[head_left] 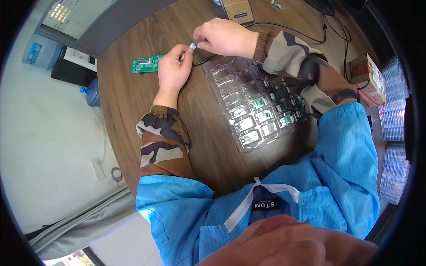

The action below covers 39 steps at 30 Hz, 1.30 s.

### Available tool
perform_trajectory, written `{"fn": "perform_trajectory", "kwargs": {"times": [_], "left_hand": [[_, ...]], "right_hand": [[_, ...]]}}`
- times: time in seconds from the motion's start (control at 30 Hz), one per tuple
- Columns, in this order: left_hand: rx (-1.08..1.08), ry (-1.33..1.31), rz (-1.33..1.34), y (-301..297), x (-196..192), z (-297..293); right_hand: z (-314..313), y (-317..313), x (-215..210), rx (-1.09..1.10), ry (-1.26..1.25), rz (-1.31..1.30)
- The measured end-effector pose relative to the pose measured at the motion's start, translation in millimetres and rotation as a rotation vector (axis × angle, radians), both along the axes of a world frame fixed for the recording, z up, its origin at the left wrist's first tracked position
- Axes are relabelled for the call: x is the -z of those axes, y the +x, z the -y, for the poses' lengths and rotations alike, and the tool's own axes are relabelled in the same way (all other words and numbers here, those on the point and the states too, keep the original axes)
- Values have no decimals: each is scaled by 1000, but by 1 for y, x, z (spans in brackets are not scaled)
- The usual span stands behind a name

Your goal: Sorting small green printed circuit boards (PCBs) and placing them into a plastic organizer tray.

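My left hand (174, 70) is closed, its thumb and forefinger pinching a small white piece (192, 45) that looks like a connector. My right hand (225, 37) meets it from the right, fingers closed at a tiny green circuit board (195, 44); most of that board is hidden by the fingertips. Under and beside my left hand lies a larger green circuit board (144, 64) with a dark digit display. Below my right forearm, a clear plastic blister tray (235, 98) holds several small green boards in its right-hand pockets.
A phone (238, 10) lies at the far edge of the brown table (206, 146). Black cables (290, 29) run across the back right. One more small green board (278, 4) lies far off. At right stand a cardboard box (367, 80) and stacked clear trays (395, 102).
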<state>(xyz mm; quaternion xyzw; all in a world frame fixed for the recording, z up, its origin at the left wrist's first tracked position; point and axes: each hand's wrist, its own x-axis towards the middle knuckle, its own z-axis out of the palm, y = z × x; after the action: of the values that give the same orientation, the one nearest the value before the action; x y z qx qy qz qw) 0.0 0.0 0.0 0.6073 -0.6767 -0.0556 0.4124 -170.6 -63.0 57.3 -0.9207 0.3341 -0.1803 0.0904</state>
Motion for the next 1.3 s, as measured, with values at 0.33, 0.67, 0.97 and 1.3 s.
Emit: {"fn": "perform_trajectory", "kwargs": {"times": [0.33, 0.67, 0.97, 1.3], "left_hand": [[44, 3, -70, -22, 19, 4], [-29, 232, -145, -20, 25, 19], [-94, 236, 213, 0, 45, 40], [-26, 145, -21, -9, 14, 11]], "right_hand": [[17, -22, 56, -80, 114, -61], [28, -83, 9, -30, -93, -64], [2, -128, -22, -2, -122, -182], [-90, -125, -10, -307, -20, -376]]}}
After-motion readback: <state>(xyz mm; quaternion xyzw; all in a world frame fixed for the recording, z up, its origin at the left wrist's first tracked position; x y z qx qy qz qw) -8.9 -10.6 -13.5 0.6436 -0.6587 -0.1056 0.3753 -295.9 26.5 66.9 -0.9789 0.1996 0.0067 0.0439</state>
